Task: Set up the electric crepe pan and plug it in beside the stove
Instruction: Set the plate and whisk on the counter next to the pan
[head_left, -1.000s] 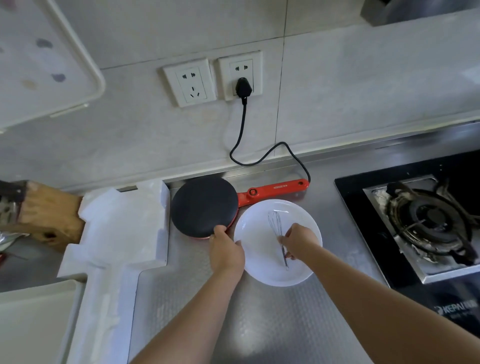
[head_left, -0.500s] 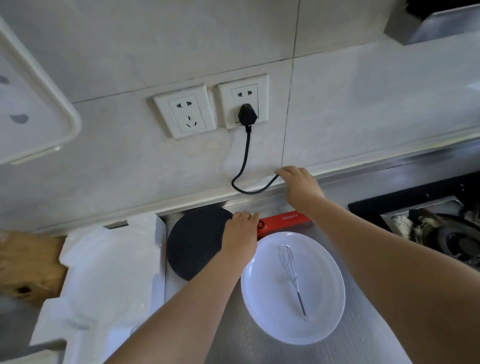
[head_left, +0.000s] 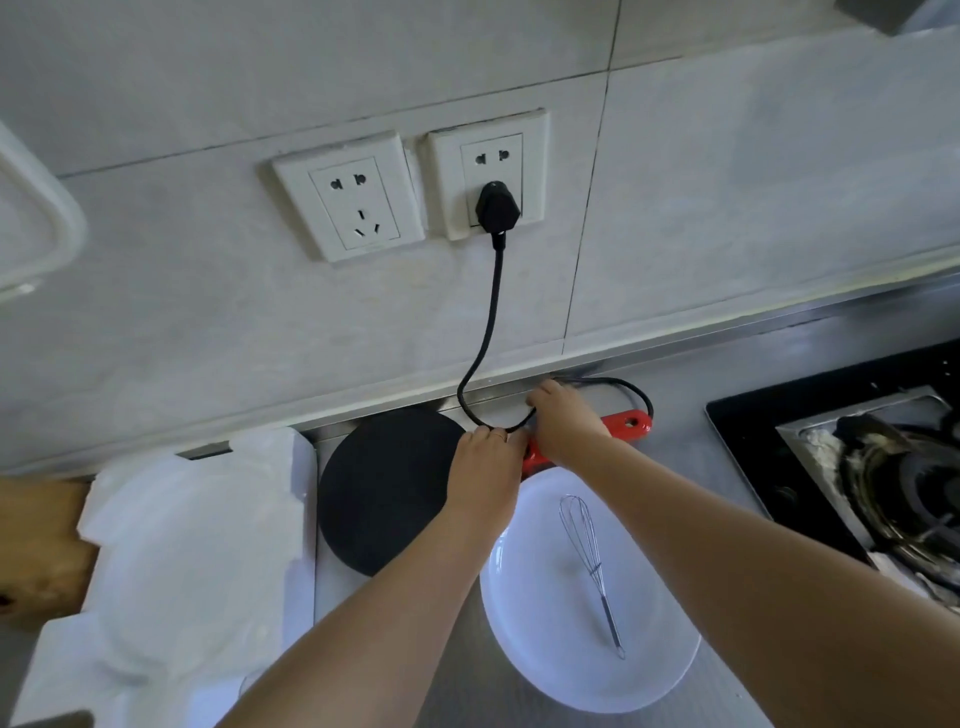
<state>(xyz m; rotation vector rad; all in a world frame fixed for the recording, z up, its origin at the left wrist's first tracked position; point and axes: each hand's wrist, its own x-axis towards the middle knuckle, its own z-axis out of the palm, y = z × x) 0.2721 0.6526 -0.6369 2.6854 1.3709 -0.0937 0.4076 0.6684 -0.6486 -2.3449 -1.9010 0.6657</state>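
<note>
The crepe pan (head_left: 384, 488) lies on the steel counter with its round black plate facing up, and its red handle (head_left: 631, 422) points right toward the stove. Its black cord (head_left: 491, 306) hangs from the plug (head_left: 497, 207) seated in the right wall socket (head_left: 488, 174), loops low over the counter and runs to the handle's end. My left hand (head_left: 488, 470) rests at the pan's right rim, fingertips touching the cord loop. My right hand (head_left: 566, 423) lies over the handle and pinches the cord behind it.
A white plate (head_left: 545, 644) with a wire whisk (head_left: 592, 561) sits in front of the handle. A gas stove (head_left: 883, 467) is at the right. White foam packaging (head_left: 176, 561) lies left of the pan. A free socket (head_left: 353, 202) is left of the plugged one.
My right hand left the whisk on the plate and reached back to the cord behind the handle. My left hand slid from the pan's front rim up to the cord loop.
</note>
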